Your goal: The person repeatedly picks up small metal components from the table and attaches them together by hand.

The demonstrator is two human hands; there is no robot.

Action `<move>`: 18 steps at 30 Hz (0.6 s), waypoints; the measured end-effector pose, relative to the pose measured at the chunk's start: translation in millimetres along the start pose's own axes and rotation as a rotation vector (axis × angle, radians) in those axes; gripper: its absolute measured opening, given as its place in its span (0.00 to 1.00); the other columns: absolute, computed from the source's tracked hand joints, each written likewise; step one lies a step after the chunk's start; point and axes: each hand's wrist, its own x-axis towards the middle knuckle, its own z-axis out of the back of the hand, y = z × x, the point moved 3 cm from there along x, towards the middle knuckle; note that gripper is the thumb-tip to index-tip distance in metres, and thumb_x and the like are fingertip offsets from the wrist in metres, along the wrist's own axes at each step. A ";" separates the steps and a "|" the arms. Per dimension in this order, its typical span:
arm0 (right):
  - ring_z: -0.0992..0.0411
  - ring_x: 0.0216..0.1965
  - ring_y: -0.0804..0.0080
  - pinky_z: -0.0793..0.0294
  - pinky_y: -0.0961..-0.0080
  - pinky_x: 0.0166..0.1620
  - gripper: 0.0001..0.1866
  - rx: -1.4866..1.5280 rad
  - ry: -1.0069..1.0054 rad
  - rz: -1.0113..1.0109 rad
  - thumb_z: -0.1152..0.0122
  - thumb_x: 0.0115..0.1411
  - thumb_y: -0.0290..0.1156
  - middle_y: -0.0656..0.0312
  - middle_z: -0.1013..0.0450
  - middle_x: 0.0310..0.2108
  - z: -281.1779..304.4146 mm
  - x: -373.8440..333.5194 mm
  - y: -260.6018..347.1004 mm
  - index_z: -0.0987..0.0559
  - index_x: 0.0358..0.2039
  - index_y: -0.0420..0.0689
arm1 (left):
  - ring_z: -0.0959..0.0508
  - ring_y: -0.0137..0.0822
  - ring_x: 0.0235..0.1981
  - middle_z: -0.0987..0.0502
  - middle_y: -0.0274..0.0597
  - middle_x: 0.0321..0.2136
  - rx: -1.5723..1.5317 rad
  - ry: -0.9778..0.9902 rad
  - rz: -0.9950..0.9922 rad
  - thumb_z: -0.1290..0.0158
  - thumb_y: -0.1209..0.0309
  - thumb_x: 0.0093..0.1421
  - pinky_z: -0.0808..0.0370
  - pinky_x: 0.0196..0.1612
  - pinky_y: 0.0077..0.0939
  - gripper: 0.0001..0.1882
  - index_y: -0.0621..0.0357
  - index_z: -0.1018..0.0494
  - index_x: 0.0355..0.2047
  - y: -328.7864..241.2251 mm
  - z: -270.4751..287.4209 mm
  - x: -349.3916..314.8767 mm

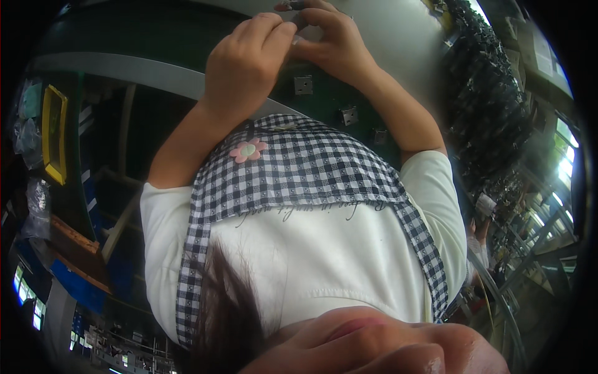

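At the top edge of the head view my two hands meet over a small dark metal part, which is partly covered by fingers. My left hand is closed, its fingertips pinching the near side of the part. The fingers of my right hand curl round it from the other side. Below my hands, a small square metal bracket with holes lies on the dark green tabletop. A second metal bracket rests nearer my right forearm, and a third, dimmer one lies beside that arm.
A large heap of dark metal pieces rises to the right, past a pale grey surface. A grey table edge curves along the left. Farther left stands a yellow frame near clear plastic bags. Another person shows at far right.
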 end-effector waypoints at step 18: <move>0.28 0.39 0.73 0.24 0.78 0.41 0.11 1.241 0.278 -0.457 0.46 0.57 0.25 0.60 0.28 0.37 -30.7 -25.2 -21.9 0.26 0.41 0.39 | 0.23 0.28 0.31 0.26 0.41 0.31 -0.716 -0.012 0.276 0.42 0.82 0.48 0.24 0.34 0.17 0.15 0.64 0.26 0.39 21.8 1.0 -22.1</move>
